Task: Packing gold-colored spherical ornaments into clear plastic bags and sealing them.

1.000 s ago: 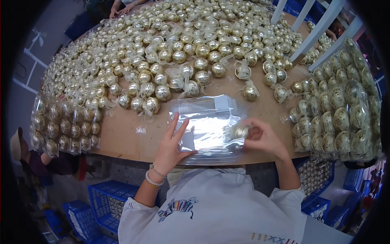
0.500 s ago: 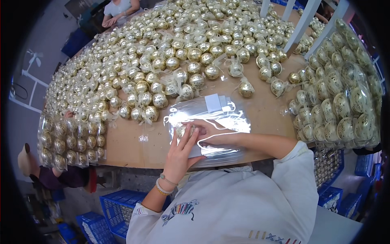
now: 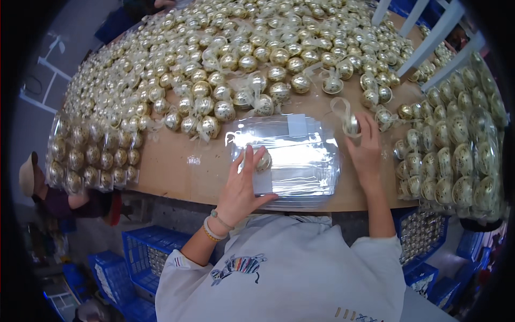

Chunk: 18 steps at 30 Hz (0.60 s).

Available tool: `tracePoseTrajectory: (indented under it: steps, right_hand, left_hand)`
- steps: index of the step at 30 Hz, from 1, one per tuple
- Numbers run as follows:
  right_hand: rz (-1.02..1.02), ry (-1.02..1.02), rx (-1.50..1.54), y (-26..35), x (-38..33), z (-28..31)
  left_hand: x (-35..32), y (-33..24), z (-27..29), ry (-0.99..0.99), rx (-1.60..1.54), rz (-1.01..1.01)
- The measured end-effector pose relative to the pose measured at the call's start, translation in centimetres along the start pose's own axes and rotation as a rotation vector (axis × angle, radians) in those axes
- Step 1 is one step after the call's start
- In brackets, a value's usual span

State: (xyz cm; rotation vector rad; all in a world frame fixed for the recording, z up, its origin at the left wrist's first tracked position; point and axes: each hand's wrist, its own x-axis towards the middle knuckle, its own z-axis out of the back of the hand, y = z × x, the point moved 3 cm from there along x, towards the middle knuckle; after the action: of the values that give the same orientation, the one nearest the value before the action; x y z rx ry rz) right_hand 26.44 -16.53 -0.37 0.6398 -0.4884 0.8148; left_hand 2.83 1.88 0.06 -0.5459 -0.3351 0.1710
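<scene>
My left hand (image 3: 242, 182) lies over a stack of clear plastic bags (image 3: 306, 177), its fingers stretched and thumb spread. A shiny gold ball ornament (image 3: 263, 161) sits against those fingers, on or inside the top bag; I cannot tell which. A white card (image 3: 262, 184) shows beside it under the plastic. To the right of the stack, my right hand (image 3: 367, 147) has thumb and fingers round another gold ball ornament (image 3: 352, 126). A pale sheer ribbon loop (image 3: 339, 109) trails from that ball over the brown tabletop.
A wide heap of gold balls with ribbons (image 3: 214, 70) covers the far table (image 3: 166, 177). Bagged balls stand in packs at left (image 3: 91, 155) and right (image 3: 456, 155). White slats (image 3: 429, 43) rise at the far right. Blue crates (image 3: 145, 263) sit below; a person (image 3: 59, 196) is at left.
My right hand has left the ball on the bags and moved right to another ball ornament. My left hand remains at the first ball. The whole view has shifted slightly.
</scene>
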Motion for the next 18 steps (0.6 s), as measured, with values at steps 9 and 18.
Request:
tracePoseTrajectory:
  steps: [9,18]
  right_hand:
    - [-0.717,1.295,1.220,4.5,-2.6,-1.0]
    - [-0.210,1.423,0.921,11.8,-0.9,-6.4]
  left_hand:
    - [0.1,-0.8,1.0,0.043,-0.059,-0.062]
    - [0.0,-2.1,-0.4,0.043,0.145,-0.013]
